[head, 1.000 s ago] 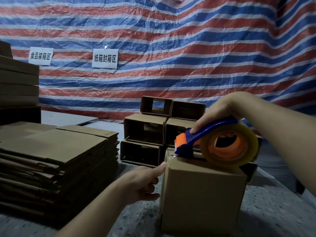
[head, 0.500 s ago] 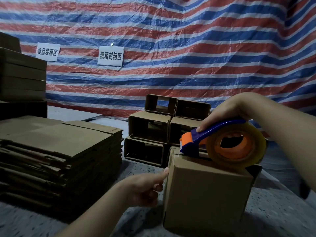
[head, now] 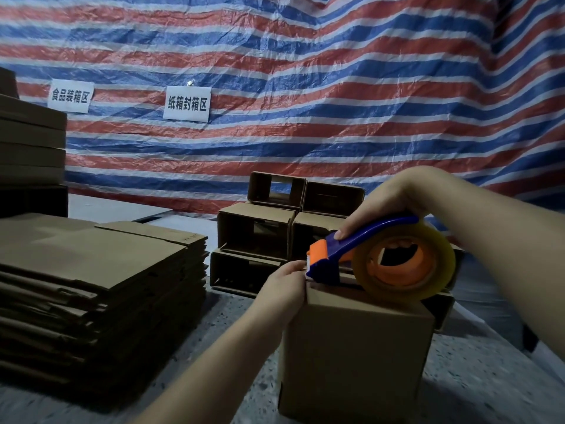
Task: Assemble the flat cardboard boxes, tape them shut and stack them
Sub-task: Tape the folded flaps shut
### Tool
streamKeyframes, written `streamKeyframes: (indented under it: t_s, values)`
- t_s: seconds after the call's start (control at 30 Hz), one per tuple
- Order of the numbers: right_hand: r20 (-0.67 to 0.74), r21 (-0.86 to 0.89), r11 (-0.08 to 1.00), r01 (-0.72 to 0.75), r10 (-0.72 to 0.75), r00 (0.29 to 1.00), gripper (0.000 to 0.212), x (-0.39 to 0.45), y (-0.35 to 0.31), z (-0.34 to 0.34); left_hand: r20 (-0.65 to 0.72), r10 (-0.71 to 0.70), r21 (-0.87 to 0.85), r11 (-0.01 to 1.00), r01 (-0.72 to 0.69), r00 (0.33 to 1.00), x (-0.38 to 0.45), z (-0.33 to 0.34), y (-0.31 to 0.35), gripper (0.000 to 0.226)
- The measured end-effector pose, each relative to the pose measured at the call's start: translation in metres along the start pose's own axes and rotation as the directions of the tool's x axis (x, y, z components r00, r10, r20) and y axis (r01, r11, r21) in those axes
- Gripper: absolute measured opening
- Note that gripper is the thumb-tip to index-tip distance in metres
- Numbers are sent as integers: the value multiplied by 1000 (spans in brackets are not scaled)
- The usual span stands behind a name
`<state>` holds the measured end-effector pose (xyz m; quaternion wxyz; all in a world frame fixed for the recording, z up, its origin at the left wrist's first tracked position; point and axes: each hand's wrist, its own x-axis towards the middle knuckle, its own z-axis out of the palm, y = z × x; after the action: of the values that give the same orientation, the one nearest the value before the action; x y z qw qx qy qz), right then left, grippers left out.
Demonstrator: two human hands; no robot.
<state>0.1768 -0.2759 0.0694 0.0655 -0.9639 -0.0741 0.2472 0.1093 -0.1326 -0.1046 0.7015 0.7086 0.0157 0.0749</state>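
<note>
Box being sealed: an assembled cardboard box [head: 354, 353] is stood on the speckled floor [head: 238, 390] at about 5 o'clock in the view, its top flaps folded down.
Tape dispenser: a blue and orange tape dispenser [head: 345, 258] with a clear tape roll [head: 403, 264] is rested on the box top, its cutter end pointed toward 9 o'clock at the box's left top edge.
Right hand: the right hand [head: 388, 203] is wrapped around the dispenser's blue handle from above, fingers curled on it.
Left hand: the left hand [head: 287, 286] is laid against the box's upper left corner, thumb and fingers closed at the cutter, apparently pinching the tape end; the tape itself is too clear to be made out.
Flat stock: a pile of flat boxes [head: 101, 289] is kept at 9 o'clock, well apart from the box.
Finished stack: assembled boxes [head: 263, 231] are stacked on their sides at 12 o'clock, just behind the box.
Step judged: the tape is probably being anchored or cut at the left edge.
Risk, fingers: the serrated cutter is touching or nearly touching the left fingertips, so a cut could be caused by a sharp pull.
Risk, seal: a crooked or wrinkled strip could be caused if the box is allowed to slide.
Risk, tape end: the tape could snap back onto the roll if the pinch is lost.
</note>
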Motion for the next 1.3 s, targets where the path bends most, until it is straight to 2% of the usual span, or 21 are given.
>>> streamKeyframes:
  t_s: [0.2, 0.33, 0.53, 0.77, 0.87, 0.9, 0.93, 1.0, 1.07, 1.17, 1.23, 1.3]
  values:
    - [-9, -55, 998, -41, 40, 999, 80, 0, 2, -7, 9, -3, 35, 999, 3, 1000, -2, -3, 2, 40]
    - [-8, -87, 993, -80, 79, 997, 88, -4, 18, -16, -32, 25, 52, 998, -23, 999, 3, -3, -1, 42]
    - [-5, -37, 986, -164, 164, 986, 101, -13, 62, -25, -52, 26, 65, 998, -23, 998, 6, -3, -7, 41]
    - [-2, -100, 978, -181, 182, 983, 77, 0, 57, -10, -61, 64, 151, 987, -55, 996, 3, -2, -5, 43]
    - [-15, -95, 980, -178, 177, 984, 74, 0, 59, -10, -55, 140, 270, 955, -120, 989, 0, -2, 1, 39]
    - [-21, -94, 979, -179, 178, 984, 73, 1, 59, -10, -69, 224, 382, 906, -182, 972, -2, -3, 3, 35]
    - [-26, -92, 979, -180, 179, 984, 72, 1, 60, -10, -71, 332, 531, 811, -246, 941, -4, -2, 6, 35]
    - [-34, -85, 981, -175, 173, 984, 67, 3, 61, -11, 38, 494, 796, 510, -326, 868, -11, 2, 10, 50]
    - [-41, -79, 983, -164, 161, 986, 58, 3, 61, -11, 204, 486, 896, 258, -362, 850, -18, 12, 8, 60]
    - [-26, -77, 984, -158, 157, 987, 52, 2, 60, -11, 314, 355, 927, 84, -364, 881, -27, 26, 1, 69]
    - [-24, -72, 984, -164, 163, 986, 56, 0, 60, -11, 325, 358, 938, -6, -346, 875, -28, 27, -2, 73]
    - [-34, -46, 986, -162, 161, 986, 68, -2, 64, -14, 333, 376, 939, -44, -342, 864, -27, 26, -3, 75]
